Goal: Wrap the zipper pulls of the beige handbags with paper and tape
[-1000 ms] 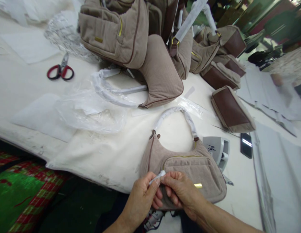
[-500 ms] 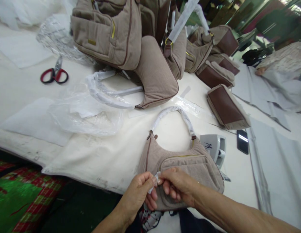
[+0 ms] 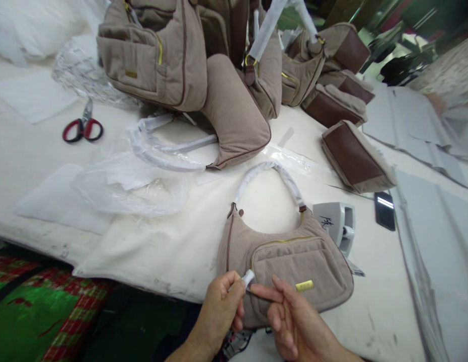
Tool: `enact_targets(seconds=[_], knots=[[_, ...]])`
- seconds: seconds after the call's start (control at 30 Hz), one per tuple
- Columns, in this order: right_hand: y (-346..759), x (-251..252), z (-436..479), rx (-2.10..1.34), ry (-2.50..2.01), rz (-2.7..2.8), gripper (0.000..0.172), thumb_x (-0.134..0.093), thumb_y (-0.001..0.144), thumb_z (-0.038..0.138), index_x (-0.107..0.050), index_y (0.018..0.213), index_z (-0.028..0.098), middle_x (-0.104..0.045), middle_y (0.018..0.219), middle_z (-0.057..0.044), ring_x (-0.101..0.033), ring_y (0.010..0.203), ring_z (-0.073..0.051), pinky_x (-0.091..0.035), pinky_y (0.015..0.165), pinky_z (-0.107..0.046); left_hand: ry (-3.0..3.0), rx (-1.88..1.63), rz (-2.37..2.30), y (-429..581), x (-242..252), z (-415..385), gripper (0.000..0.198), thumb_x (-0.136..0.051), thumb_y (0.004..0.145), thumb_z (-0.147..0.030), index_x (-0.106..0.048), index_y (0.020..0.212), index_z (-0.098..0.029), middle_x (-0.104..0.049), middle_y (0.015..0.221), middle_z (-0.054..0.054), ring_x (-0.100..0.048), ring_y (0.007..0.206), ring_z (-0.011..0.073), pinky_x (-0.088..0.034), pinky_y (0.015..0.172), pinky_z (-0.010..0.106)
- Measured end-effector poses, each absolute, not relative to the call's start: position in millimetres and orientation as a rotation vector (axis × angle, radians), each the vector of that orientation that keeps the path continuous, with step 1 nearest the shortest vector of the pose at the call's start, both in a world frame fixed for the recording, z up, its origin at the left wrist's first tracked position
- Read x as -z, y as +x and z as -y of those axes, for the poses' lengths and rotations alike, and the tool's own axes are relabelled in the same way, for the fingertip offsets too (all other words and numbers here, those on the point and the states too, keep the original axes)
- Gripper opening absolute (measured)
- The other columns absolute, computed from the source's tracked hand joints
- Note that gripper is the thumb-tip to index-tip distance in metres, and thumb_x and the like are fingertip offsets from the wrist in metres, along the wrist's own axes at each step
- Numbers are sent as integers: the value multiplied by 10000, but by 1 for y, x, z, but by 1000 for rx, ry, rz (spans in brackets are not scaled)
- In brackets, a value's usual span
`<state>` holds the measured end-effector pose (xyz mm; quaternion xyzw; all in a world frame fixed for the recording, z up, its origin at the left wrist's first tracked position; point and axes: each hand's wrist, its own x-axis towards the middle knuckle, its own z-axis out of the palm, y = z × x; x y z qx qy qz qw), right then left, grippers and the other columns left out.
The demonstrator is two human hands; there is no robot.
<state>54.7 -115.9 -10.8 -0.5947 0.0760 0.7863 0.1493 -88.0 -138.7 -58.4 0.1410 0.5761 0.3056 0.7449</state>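
A beige corduroy shoulder bag (image 3: 283, 261) lies before me, its handle (image 3: 269, 168) wrapped in white and a small gold plate on its front pocket. Over the bag's lower left part, my left hand (image 3: 224, 306) pinches a small white wrapping (image 3: 248, 276) near the end of the yellow pocket zipper. Whether something is inside the wrapping I cannot tell. My right hand (image 3: 294, 317) is just to the right, palm partly turned up, fingers apart, with the index fingertip close to the wrapping.
Several similar bags (image 3: 154, 60) are piled at the back. Red-handled scissors (image 3: 83, 125) and crumpled clear plastic (image 3: 143, 186) lie left. A white tape dispenser (image 3: 337, 221) and a phone (image 3: 385, 211) are right of the bag. Another person's hand (image 3: 436, 103) rests at far right.
My right hand has let go of the white wrapping and opened, moving down and right, uncovering the gold plate. My left hand still pinches the wrapping. The view has shifted slightly.
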Motion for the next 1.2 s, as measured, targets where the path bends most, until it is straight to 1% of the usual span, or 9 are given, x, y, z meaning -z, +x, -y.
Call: enact_targets(seconds=[0.1,0.17,0.27,0.37,0.43,0.87,0.97,1.07,1.2], knots=[[71,14,126,-2159,-1653,-223,359,-573,744,485,-610,724,128,-458,369,71,-331,218,-29,-172,239,-132,248,-699,-1258,-90,58,136,218,-420,750,-354,-419,605,-191,-428,381,-81,-325,246,47,-195,284,146],[79,14,130,-2087,-1727,-46,367,-638,674,508,-583,688,145,-439,377,84,-291,227,-14,-157,257,-132,232,-693,-1230,-91,57,134,210,-419,744,-349,-426,606,-191,-431,380,-80,-321,242,47,-200,283,148],[81,11,128,-1951,-1893,603,360,-622,694,509,-579,713,153,-486,436,58,-347,277,-24,-205,302,-145,233,-682,-1193,-92,55,132,221,-435,739,-365,-440,609,-186,-435,379,-79,-330,243,46,-209,284,147],[72,10,120,-1734,-1914,1298,261,-631,707,416,-612,736,157,-507,505,31,-438,395,-67,-300,384,-178,218,-692,-1184,-92,54,132,237,-455,735,-392,-449,620,-185,-438,380,-80,-342,244,49,-210,283,146],[64,11,115,-1652,-1892,1507,199,-629,708,355,-624,751,161,-480,514,34,-424,437,-79,-311,415,-191,207,-696,-1181,-92,54,133,244,-459,736,-402,-453,627,-184,-439,379,-79,-339,241,50,-213,281,146],[41,28,114,-1704,-2020,1589,223,-504,773,300,-540,610,152,-376,444,53,-305,413,-67,-198,393,-196,168,-707,-1163,-92,50,130,293,-506,710,-446,-474,615,-170,-431,361,-78,-303,227,35,-191,265,137],[37,30,112,-1567,-1985,1742,240,-504,785,316,-547,602,167,-416,448,39,-349,423,-82,-222,414,-204,84,-696,-1131,-94,47,130,292,-541,673,-444,-486,600,-167,-414,351,-83,-279,220,32,-210,247,138],[32,35,113,-1401,-1908,1954,235,-478,817,307,-559,634,184,-514,498,9,-447,462,-110,-273,466,-218,-73,-660,-1141,-96,45,130,251,-554,655,-407,-503,600,-167,-406,349,-83,-284,223,37,-223,233,139],[29,45,119,-1244,-1881,2153,233,-432,851,263,-550,665,187,-594,571,-24,-524,503,-135,-285,500,-232,-284,-588,-1144,-97,41,133,184,-496,722,-307,-523,615,-159,-413,360,-73,-334,237,48,-235,233,137]])
